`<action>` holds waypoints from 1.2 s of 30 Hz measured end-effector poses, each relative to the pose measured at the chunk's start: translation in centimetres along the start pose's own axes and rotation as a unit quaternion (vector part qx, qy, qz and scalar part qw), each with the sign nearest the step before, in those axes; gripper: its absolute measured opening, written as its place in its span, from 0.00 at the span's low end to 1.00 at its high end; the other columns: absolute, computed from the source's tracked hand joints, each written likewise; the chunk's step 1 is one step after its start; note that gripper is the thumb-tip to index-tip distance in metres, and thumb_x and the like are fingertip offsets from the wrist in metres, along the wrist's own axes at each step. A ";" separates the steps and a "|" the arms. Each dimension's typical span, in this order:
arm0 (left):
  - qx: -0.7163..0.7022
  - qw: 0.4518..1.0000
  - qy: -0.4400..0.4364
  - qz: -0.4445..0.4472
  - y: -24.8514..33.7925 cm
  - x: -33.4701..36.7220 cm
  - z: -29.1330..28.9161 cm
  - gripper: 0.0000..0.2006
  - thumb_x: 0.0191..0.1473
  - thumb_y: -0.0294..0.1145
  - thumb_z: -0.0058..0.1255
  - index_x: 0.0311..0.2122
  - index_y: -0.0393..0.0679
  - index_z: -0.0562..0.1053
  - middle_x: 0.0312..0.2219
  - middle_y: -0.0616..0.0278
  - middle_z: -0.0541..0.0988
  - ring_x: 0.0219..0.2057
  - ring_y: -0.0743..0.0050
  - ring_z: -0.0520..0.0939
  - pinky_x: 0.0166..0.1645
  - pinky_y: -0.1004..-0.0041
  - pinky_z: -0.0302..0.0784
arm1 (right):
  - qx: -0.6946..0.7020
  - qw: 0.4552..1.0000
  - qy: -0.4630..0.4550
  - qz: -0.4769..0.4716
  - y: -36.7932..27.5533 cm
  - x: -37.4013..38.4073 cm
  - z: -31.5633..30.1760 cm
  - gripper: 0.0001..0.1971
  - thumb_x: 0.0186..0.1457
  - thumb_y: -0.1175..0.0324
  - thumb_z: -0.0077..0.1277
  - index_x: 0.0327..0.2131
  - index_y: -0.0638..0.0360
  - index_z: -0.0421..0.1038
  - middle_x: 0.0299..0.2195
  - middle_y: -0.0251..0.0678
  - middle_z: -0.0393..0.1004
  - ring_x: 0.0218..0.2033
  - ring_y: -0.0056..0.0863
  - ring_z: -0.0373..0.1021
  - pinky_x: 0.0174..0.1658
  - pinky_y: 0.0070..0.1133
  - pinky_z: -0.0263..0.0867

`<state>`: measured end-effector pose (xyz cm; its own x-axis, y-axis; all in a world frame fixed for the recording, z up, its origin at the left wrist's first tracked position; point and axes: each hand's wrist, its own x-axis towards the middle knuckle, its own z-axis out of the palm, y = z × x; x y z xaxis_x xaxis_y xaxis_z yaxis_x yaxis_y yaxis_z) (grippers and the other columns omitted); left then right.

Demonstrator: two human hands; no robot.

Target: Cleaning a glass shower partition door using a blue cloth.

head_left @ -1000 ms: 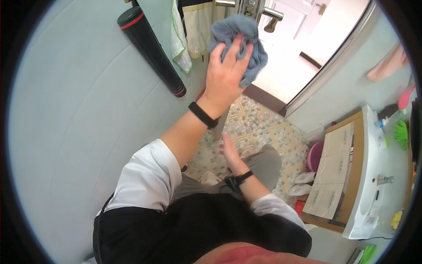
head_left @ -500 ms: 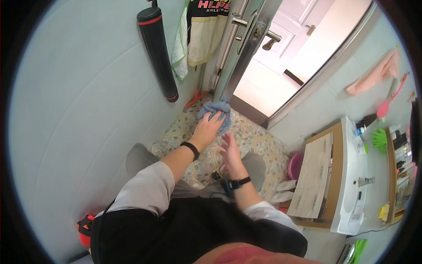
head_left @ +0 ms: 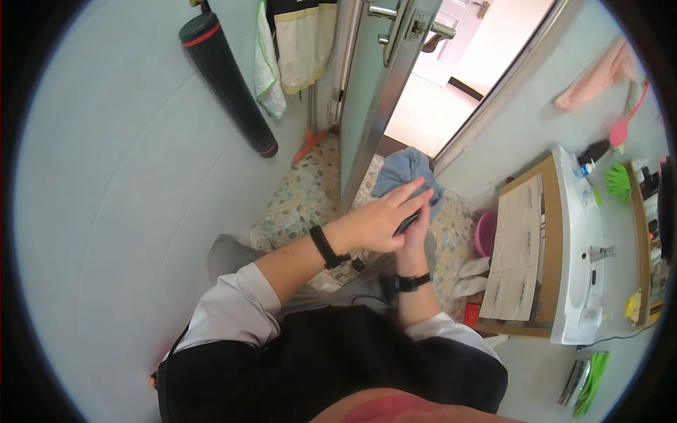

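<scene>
My left hand (head_left: pixel 386 220) reaches across to the right, fingers closed over the near side of a crumpled blue-grey cloth (head_left: pixel 407 169). Against it, from below, comes my right hand (head_left: pixel 415 236), its fingers pointing away from me and partly covered by the left ones, so its grip is hard to read. A small dark strip (head_left: pixel 405 224) shows between the two palms; I cannot make out what it is. The cloth bulges past my fingertips, just right of the edge of the glass door (head_left: pixel 377 106), and part of it is hidden behind my hands.
A metal door handle (head_left: pixel 443 30) juts out at the top. On the left wall hang a black tube-shaped case (head_left: pixel 229 84) and a towel (head_left: pixel 266 70). A red squeegee (head_left: pixel 308 146) stands in the corner. To the right are a white washbasin (head_left: pixel 575 282) and a pink basin (head_left: pixel 485 234).
The cloth and my left hand have moved right, past the door edge. My right hand, open and apart before, now meets the left. The whole view has shifted slightly.
</scene>
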<state>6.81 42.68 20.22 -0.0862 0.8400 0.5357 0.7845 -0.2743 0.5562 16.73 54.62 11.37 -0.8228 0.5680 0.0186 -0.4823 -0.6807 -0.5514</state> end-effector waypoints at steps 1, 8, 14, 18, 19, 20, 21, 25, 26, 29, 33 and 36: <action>-0.081 0.996 -0.011 0.019 0.8 1.0 -0.5 0.42 0.46 0.27 0.57 0.69 0.43 0.56 0.68 0.44 0.54 0.65 0.38 0.64 0.66 0.54 0.65 | 0.022 1.000 -0.004 -0.009 -1.6 0.3 0.3 0.25 0.71 0.59 0.37 0.66 0.61 0.56 0.63 0.40 0.64 0.63 0.34 0.63 0.66 0.34 0.58; 0.059 0.915 0.391 -0.085 -3.2 8.3 -4.3 0.31 0.49 0.31 0.61 0.58 0.37 0.66 0.55 0.53 0.70 0.53 0.61 0.74 0.46 0.69 0.75 | -0.194 0.963 0.097 -0.160 -6.7 2.5 2.7 0.20 0.68 0.66 0.46 0.58 0.68 0.65 0.55 0.41 0.73 0.53 0.32 0.72 0.56 0.27 0.69; -0.051 0.904 0.409 -0.115 -6.3 12.3 -5.2 0.40 0.55 0.38 0.64 0.65 0.30 0.56 0.58 0.48 0.67 0.57 0.60 0.72 0.55 0.66 0.74 | -0.456 0.812 -0.037 -0.362 -7.9 7.7 6.6 0.20 0.60 0.71 0.53 0.55 0.66 0.68 0.58 0.45 0.70 0.58 0.39 0.68 0.62 0.31 0.61; -0.152 0.890 0.427 -0.057 -5.3 13.5 -4.6 0.37 0.57 0.30 0.61 0.65 0.28 0.54 0.58 0.47 0.67 0.58 0.60 0.71 0.58 0.65 0.73 | -0.550 0.655 -0.096 -0.509 -5.4 14.0 6.1 0.32 0.50 0.71 0.61 0.58 0.63 0.62 0.60 0.54 0.64 0.60 0.51 0.65 0.61 0.35 0.62; -0.143 0.897 0.414 -0.063 -5.8 13.6 -4.7 0.37 0.57 0.30 0.61 0.65 0.28 0.54 0.58 0.47 0.67 0.58 0.60 0.71 0.58 0.65 0.73 | -0.525 0.681 -0.094 -0.502 -4.1 14.9 6.1 0.34 0.49 0.70 0.62 0.59 0.61 0.60 0.59 0.56 0.64 0.58 0.52 0.66 0.60 0.35 0.64; -0.103 0.907 0.400 -0.084 -6.2 13.8 -4.5 0.38 0.57 0.31 0.61 0.65 0.28 0.54 0.59 0.46 0.66 0.58 0.61 0.70 0.57 0.65 0.73 | -0.497 0.707 -0.093 -0.494 -3.2 15.5 5.5 0.37 0.47 0.69 0.63 0.60 0.60 0.58 0.59 0.57 0.64 0.57 0.52 0.67 0.58 0.36 0.65; -0.062 0.915 0.386 -0.105 -6.7 13.9 -4.2 0.39 0.56 0.32 0.62 0.66 0.29 0.54 0.60 0.46 0.65 0.58 0.61 0.70 0.57 0.66 0.74 | -0.487 0.718 -0.083 -0.490 -2.4 15.8 4.8 0.37 0.47 0.69 0.63 0.60 0.60 0.58 0.59 0.57 0.64 0.57 0.52 0.67 0.58 0.36 0.65; 0.062 0.942 0.289 -0.161 -8.4 14.9 -2.5 0.39 0.46 0.45 0.69 0.56 0.29 0.63 0.49 0.47 0.73 0.49 0.60 0.76 0.49 0.67 0.75 | -0.451 0.760 -0.021 -0.467 0.9 16.4 -0.1 0.37 0.50 0.63 0.64 0.60 0.63 0.56 0.50 0.52 0.71 0.46 0.48 0.73 0.50 0.37 0.69; 0.055 0.924 0.343 -0.157 -8.7 15.4 -2.1 0.33 0.48 0.44 0.70 0.50 0.31 0.66 0.41 0.52 0.77 0.42 0.63 0.78 0.46 0.68 0.75 | -0.441 0.784 -0.033 -0.437 1.6 16.0 -1.0 0.36 0.52 0.63 0.63 0.60 0.64 0.56 0.48 0.51 0.72 0.46 0.46 0.73 0.49 0.36 0.69; 0.021 0.881 0.444 -0.161 -9.0 15.1 -1.5 0.21 0.50 0.40 0.71 0.32 0.39 0.68 0.25 0.68 0.73 0.26 0.81 0.71 0.32 0.77 0.69 | -0.413 0.817 -0.003 -0.403 4.4 16.4 -3.2 0.31 0.58 0.62 0.59 0.59 0.67 0.59 0.45 0.51 0.75 0.46 0.43 0.73 0.50 0.32 0.68; 0.081 0.840 0.521 -0.128 -10.3 14.8 -1.2 0.17 0.50 0.31 0.68 0.34 0.36 0.68 0.26 0.65 0.73 0.30 0.75 0.77 0.39 0.74 0.75 | -0.281 0.928 0.049 -0.241 9.1 16.0 -7.5 0.27 0.59 0.60 0.58 0.56 0.68 0.65 0.48 0.52 0.75 0.47 0.42 0.74 0.52 0.30 0.68; 0.042 0.821 0.563 -0.088 -11.1 14.8 -1.2 0.14 0.52 0.26 0.65 0.35 0.35 0.69 0.30 0.62 0.76 0.35 0.74 0.77 0.42 0.73 0.76 | -0.337 0.928 0.099 -0.125 12.2 16.8 -12.4 0.28 0.59 0.56 0.56 0.56 0.68 0.66 0.50 0.51 0.75 0.49 0.44 0.73 0.54 0.31 0.67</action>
<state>-3.94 57.60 22.77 -0.6787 -0.1150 0.7254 0.7343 -0.1224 0.6677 0.74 61.58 -5.41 -0.6071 0.7885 0.0990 -0.2977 -0.1102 -0.9483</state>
